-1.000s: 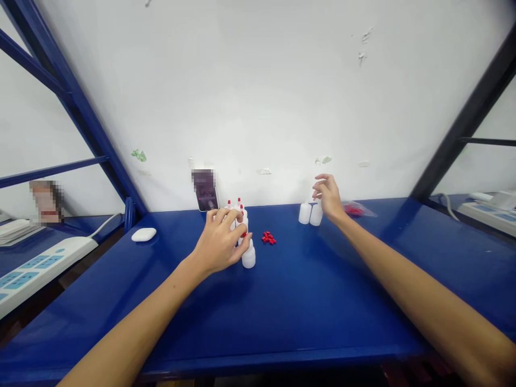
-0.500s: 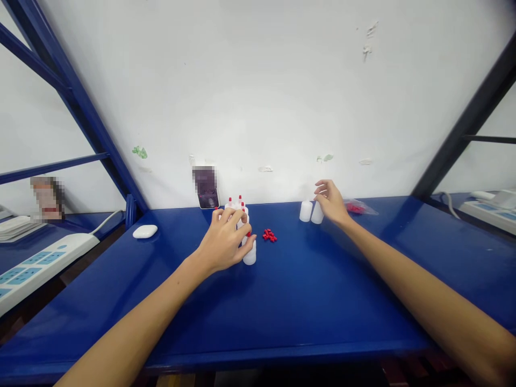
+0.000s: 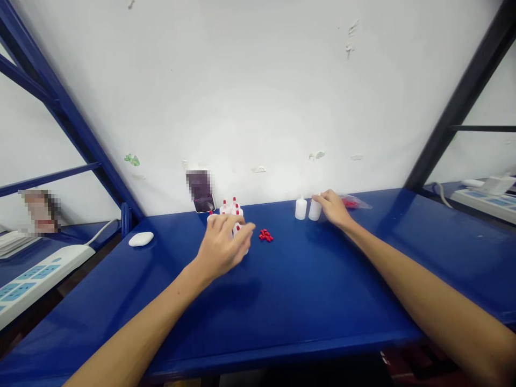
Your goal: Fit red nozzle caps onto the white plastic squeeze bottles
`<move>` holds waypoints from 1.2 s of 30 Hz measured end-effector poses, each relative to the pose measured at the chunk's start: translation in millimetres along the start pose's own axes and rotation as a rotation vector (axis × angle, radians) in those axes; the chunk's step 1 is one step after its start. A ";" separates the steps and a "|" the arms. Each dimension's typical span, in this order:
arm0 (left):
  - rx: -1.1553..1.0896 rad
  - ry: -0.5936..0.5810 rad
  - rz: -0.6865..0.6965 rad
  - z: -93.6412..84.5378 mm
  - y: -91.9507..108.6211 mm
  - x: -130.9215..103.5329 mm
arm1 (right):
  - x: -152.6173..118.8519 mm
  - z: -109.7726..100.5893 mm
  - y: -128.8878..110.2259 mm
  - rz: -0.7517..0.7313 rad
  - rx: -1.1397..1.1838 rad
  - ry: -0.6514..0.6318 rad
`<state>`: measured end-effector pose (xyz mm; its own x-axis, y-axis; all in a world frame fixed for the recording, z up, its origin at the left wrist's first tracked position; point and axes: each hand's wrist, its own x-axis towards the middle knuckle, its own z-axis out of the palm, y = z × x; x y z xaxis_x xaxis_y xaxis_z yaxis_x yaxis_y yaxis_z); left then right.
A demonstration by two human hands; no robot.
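Observation:
Several white bottles with red tips (image 3: pixel 234 207) stand together left of the middle of the blue table. My left hand (image 3: pixel 226 239) is in front of them, fingers apart and holding nothing, and hides part of the group. To its right lies a small heap of red caps (image 3: pixel 266 235). Farther right stand two white bottles without red tips. One, the left bottle (image 3: pixel 300 209), stands free. My right hand (image 3: pixel 331 207) has its fingers closed on the top of the other, the right bottle (image 3: pixel 315 210).
A clear bag with red caps (image 3: pixel 355 202) lies behind my right hand. A phone (image 3: pixel 205 202) leans on the wall at the back. A white oval case (image 3: pixel 141 239) lies at the left of the table (image 3: pixel 282 301). A power strip (image 3: pixel 44 274) is beyond the left edge.
My right hand has come down and closed on the top of the right bottle. My left hand has drawn off the front bottle and its fingers have opened. The view has shifted a little.

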<state>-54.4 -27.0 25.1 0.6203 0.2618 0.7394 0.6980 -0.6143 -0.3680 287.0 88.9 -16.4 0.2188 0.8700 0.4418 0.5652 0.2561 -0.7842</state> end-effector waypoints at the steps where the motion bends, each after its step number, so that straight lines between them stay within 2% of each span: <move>1: -0.078 0.004 0.039 1.2 8.9 -0.3 | -1.4 1.1 1.6 0.009 0.033 0.006; 4: -0.348 -0.152 0.053 9.9 37.5 -3.3 | -7.3 7.8 6.6 0.053 0.147 0.036; 7: -0.523 -0.319 -0.071 22.0 54.3 -7.2 | -14.3 14.5 7.9 0.100 0.250 0.068; 10: -0.506 -0.415 -0.248 29.5 54.7 -9.1 | -22.1 17.3 1.3 0.104 0.308 0.054; 12: -0.451 -0.475 -0.309 31.3 51.2 -9.5 | -29.4 18.5 -8.3 0.086 0.316 0.010; 17: -0.397 -0.607 -0.289 33.7 47.2 -10.5 | -59.9 30.0 -48.5 -0.056 0.215 -0.134; 18: -0.393 -0.619 -0.277 34.3 47.3 -10.9 | -66.9 33.7 -57.4 -0.108 0.173 -0.188; 20: -0.389 -0.633 -0.260 35.2 47.5 -11.4 | -79.0 40.4 -72.7 -0.291 -0.089 -0.354; 22: -0.395 -0.633 -0.247 35.4 47.3 -11.6 | -86.7 44.1 -82.3 -0.383 -0.268 -0.456; 24: -0.411 -0.623 -0.241 35.0 46.9 -11.4 | -88.6 44.0 -85.2 -0.417 -0.332 -0.506; 29: -0.500 -0.591 -0.255 34.2 45.6 -10.5 | -76.2 36.6 -72.8 -0.377 -0.204 -0.494; 36: -0.582 -0.546 -0.338 37.7 41.4 -10.7 | -65.6 36.2 -61.9 -0.207 0.315 -0.489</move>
<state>-18.7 -27.2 -19.3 0.6014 0.7285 0.3280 0.6744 -0.6831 0.2804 208.8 31.2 -12.6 -0.3021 0.8624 0.4061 0.2786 0.4873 -0.8276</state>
